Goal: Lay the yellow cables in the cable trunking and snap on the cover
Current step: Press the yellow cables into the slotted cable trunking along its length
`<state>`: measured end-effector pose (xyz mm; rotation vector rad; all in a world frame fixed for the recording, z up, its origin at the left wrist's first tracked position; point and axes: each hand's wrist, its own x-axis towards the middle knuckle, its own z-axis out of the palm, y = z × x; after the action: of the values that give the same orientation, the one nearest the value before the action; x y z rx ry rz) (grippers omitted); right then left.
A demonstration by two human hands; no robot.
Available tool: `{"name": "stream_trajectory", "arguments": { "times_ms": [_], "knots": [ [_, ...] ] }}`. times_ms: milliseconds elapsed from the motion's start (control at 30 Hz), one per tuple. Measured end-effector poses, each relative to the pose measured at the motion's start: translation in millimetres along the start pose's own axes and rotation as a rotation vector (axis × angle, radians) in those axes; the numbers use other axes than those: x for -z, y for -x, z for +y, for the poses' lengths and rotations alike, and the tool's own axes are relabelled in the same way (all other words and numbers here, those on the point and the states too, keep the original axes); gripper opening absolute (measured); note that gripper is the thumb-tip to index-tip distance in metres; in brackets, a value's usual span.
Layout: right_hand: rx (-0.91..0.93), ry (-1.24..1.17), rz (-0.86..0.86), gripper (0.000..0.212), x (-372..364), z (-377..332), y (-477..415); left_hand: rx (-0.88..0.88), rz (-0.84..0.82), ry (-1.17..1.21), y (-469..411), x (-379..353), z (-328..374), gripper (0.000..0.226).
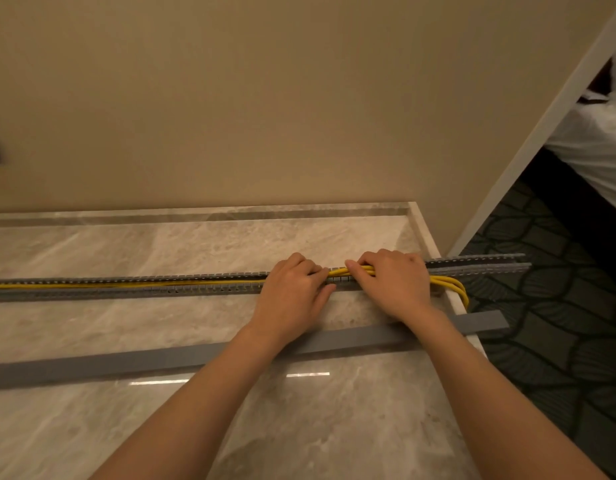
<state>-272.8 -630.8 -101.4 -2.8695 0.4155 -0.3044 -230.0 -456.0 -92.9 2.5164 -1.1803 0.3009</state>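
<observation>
Marble countertop (161, 427): lies under both hands; its right edge passes just beyond the right hand's knuckles.
Cable trunking (126, 287): grey slotted channel, running leftward from the left hand (292, 299) and on past the right hand (393, 285), overhanging the counter edge.
Cover (92, 367): flat grey strip on the counter, nearer the person than the fingers, passing beneath both wrists, apart from the trunking.
Yellow cables (144, 284): seated in the channel left of the left fingers; between the hands they rise above the slots; right of the right hand they loop out and down over the counter edge.
Left fingers (317, 271): curled over the trunking's top, pressing there; whether they grip the cables cannot be told.
Right fingers (363, 268): closed round the cable bundle, held just above the channel.
</observation>
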Motion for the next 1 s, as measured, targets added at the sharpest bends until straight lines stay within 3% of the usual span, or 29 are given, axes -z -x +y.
{"name": "stream_trajectory", "arguments": {
  "times_ms": [167,267,600,700,800,1000],
  "knots": [
    [-0.024,-0.058,-0.270,0.036,8.8,5.3,-12.6,0.029,-0.051,0.084,2.3,0.0,1.3,0.035],
    [-0.055,-0.098,-0.334,0.031,9.8,5.3,-17.8,0.043,-0.055,0.074,1.6,-0.8,1.1,0.034],
    [-0.126,-0.156,-0.300,0.026,10.3,-0.8,-19.8,0.030,-0.153,-0.048,-6.0,-0.3,1.7,0.035],
    [-0.130,-0.196,-0.202,0.026,9.8,-0.3,-14.8,0.025,-0.179,-0.067,-7.4,2.2,2.3,0.035],
    [-0.002,-0.107,-0.045,0.030,6.2,1.1,1.5,0.028,-0.193,-0.091,-7.7,5.2,-1.3,0.035],
    [-0.035,-0.490,0.007,0.023,34.0,26.5,35.2,-0.006,-0.228,-0.122,-15.8,10.8,0.5,0.034]
  ]
}}
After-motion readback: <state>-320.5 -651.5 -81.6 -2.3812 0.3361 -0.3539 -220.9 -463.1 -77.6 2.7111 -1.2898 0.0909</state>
